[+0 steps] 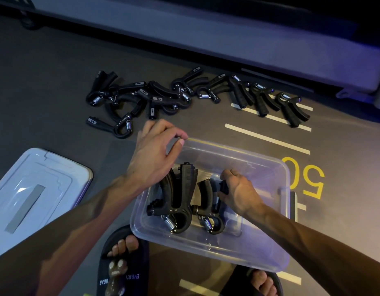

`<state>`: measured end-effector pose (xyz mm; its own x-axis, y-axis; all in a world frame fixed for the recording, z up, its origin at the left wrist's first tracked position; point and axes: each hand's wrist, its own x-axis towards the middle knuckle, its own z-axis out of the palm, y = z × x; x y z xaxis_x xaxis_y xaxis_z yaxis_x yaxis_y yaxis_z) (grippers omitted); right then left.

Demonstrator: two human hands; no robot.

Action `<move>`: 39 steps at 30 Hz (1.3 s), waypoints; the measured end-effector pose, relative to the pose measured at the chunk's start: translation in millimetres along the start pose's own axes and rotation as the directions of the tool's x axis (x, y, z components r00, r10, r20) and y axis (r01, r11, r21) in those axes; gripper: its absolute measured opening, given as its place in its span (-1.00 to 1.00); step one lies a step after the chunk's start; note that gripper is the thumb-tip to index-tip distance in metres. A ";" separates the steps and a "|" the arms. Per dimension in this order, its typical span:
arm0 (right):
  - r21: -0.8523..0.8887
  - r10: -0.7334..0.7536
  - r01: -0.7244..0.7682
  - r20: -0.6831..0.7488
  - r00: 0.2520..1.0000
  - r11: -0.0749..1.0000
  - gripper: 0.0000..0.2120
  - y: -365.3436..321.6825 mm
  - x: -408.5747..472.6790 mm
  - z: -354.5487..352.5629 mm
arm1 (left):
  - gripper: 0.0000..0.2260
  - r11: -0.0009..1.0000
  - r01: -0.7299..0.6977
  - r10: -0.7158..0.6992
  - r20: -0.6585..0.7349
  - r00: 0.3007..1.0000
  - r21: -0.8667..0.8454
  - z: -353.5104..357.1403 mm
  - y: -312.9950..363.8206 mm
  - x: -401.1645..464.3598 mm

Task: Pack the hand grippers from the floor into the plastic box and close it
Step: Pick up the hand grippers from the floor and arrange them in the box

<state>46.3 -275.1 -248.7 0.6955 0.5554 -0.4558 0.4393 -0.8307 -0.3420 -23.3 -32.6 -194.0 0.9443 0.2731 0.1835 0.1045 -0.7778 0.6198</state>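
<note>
A dim room with a dark grey floor (56, 60) painted with white bars and a yellow "50"; a pale grey padded platform (227, 39) runs along the back. Near the feet sits the clear rectangular plastic box (276, 242), and its translucent lid (35, 189) lies well apart to the left, upside unclear in this light. Most black spring-loaded hand grippers (155, 97) remain scattered in a row beyond the box, some overlapping; two already lie in the box, side by side. The right hand (238, 193) grasps the handle of the second gripper (208, 208), setting it beside the first gripper (178, 195). The left hand (155, 154) hovers over the box's far corner, fingers relaxed, grasping nothing. To place it well, nest the handles parallel, leaving room for the rest. The tangled cluster at left may snag when lifted. Black slides (120, 263) sit just under the box's near edge.
</note>
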 end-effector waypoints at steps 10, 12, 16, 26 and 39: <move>0.003 0.016 -0.016 0.015 1.000 1.000 -0.64 -0.8 1.3 1.8 | -0.84 1.000 -0.001 0.001 -0.004 1.000 -0.002 -0.1 -1.2 0.2; -0.016 0.023 -0.022 0.041 0.999 1.000 -0.63 -0.9 2.1 3.4 | -0.84 1.000 -0.003 0.003 0.001 1.000 -0.002 0.1 -1.6 0.1; -0.042 0.025 -0.023 0.060 0.998 0.999 -0.64 -1.4 2.8 5.6 | -0.84 1.000 -0.007 0.007 -0.001 1.000 0.004 0.4 -2.0 0.2; -0.021 0.041 -0.040 0.080 0.996 0.999 -0.62 -2.6 2.0 5.3 | -0.85 1.000 -0.011 0.011 0.008 1.000 0.005 1.2 -2.2 1.2; -0.004 -0.275 0.280 -0.195 0.941 0.960 -0.75 -50.8 -5.2 -79.3 | -0.85 0.980 0.058 -0.059 -0.001 0.998 -0.189 -9.0 -20.4 12.5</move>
<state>65.4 -238.8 -163.8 0.6447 0.7442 -0.1746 0.6187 -0.6421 -0.4527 -16.4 -8.2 -197.5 0.9362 0.3192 0.1473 0.0979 -0.6393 0.7627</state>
